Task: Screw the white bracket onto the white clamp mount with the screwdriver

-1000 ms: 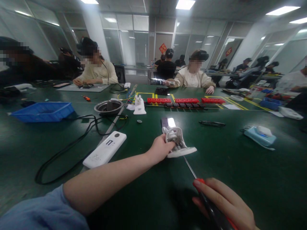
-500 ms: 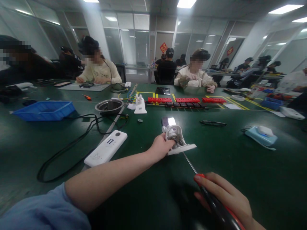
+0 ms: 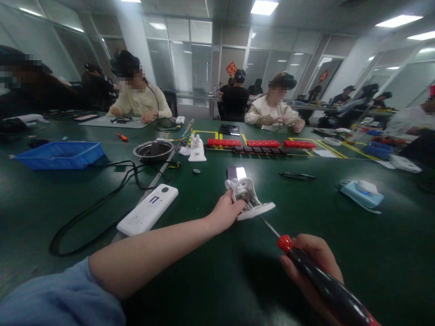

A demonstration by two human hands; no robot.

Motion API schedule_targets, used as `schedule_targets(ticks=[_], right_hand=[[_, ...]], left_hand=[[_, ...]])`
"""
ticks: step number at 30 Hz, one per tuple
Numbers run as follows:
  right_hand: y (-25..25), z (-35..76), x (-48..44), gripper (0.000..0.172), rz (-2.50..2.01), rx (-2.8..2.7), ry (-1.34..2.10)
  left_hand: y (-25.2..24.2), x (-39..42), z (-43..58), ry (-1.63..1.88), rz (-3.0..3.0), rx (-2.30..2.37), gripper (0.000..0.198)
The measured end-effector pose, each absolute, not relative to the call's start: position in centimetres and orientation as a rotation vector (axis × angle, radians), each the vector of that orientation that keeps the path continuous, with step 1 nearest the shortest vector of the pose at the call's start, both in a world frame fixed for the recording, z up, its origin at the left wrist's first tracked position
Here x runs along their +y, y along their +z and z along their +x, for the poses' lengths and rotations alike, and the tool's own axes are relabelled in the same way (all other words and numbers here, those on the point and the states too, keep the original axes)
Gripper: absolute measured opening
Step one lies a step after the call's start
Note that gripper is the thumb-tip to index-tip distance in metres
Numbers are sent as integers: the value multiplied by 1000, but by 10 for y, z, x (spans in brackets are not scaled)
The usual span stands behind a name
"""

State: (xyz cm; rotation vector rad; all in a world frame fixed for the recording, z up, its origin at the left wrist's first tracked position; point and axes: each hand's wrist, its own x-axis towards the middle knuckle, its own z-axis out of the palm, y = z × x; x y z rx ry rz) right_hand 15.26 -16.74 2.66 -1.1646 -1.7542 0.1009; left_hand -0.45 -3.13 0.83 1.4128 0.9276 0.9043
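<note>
My left hand [image 3: 227,209] grips a white plastic part [image 3: 254,211] by its left side, near the middle of the view. The part is hollow, with metal pieces inside and a flat flange facing me. At the lower right my right hand [image 3: 314,265] is wrapped round a screwdriver [image 3: 326,283] with a black and red handle. Its thin metal shaft points up and left, and the end reaches the underside of the white part; the tip itself is hidden. Just behind the part lies a small dark and silver object [image 3: 236,173].
A white power bank [image 3: 148,211], black cables, a blue tray [image 3: 61,156] and a metal bowl [image 3: 153,151] are on the left. Farther back stand a white part [image 3: 197,149] and red strips [image 3: 263,143]. A light-blue box [image 3: 362,194] lies right. People sit across the table.
My right hand has rolled round the screwdriver, so more of the black handle and its red collar shows. The view has shifted slightly. My left hand keeps its hold on the white part.
</note>
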Motion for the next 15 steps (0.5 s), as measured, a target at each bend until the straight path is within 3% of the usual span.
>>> schedule_targets(ticks=[7, 13, 15], right_hand=[[27, 170, -150, 28, -943, -1603, 759], [48, 184, -128, 67, -655, -1578, 1156], [51, 183, -125, 60, -654, -1524, 1116]], left_hand=[[20, -47, -18, 868, 1176, 927, 41], [15, -50, -25, 854, 1095, 856, 43], [17, -52, -24, 868, 1089, 855, 43]])
